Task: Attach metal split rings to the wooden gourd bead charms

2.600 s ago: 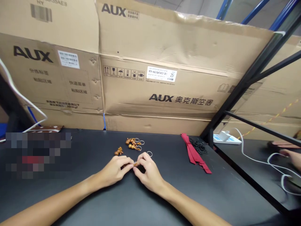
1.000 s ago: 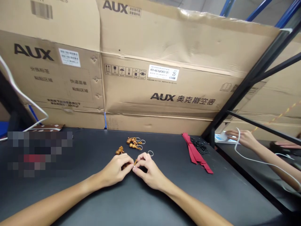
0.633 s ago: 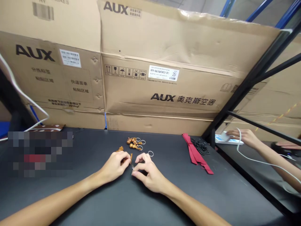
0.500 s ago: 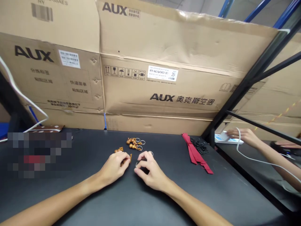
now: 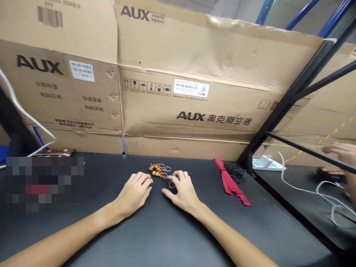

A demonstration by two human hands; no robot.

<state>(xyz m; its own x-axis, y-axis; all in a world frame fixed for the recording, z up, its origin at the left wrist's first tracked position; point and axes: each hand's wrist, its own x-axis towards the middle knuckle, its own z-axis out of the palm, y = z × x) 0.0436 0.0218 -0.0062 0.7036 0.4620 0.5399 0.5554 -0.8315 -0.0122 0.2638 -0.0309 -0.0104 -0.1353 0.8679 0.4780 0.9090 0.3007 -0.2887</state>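
Wooden gourd-bead keychains [image 5: 156, 173] lie in a small cluster on the black tabletop, with orange cords and metal split rings. My left hand [image 5: 135, 193] rests on the table just left of and nearer than the cluster. Its fingers are loosely bent and its thumb is apart, with nothing visible in them. On the other side my right hand [image 5: 182, 193] is open, thumb and fingers spread, its fingertips close to the cluster's rings. A metal ring [image 5: 172, 184] shows in the gap between thumb and fingers. The space under both palms is hidden.
Red ribbon strips [image 5: 229, 181] and black clips or hooks [image 5: 236, 173] lie to the right. Cardboard [image 5: 180, 126] walls the back. A black metal frame [image 5: 274, 115] stands at right; beyond it are a white power strip [image 5: 268, 163], a cable and another person's hand [image 5: 340, 152].
Beads that showed at my left hand are gone from there; the keychain cluster looks fuller. My right hand has spread and shifted slightly right. The other person's hand has left the power strip.
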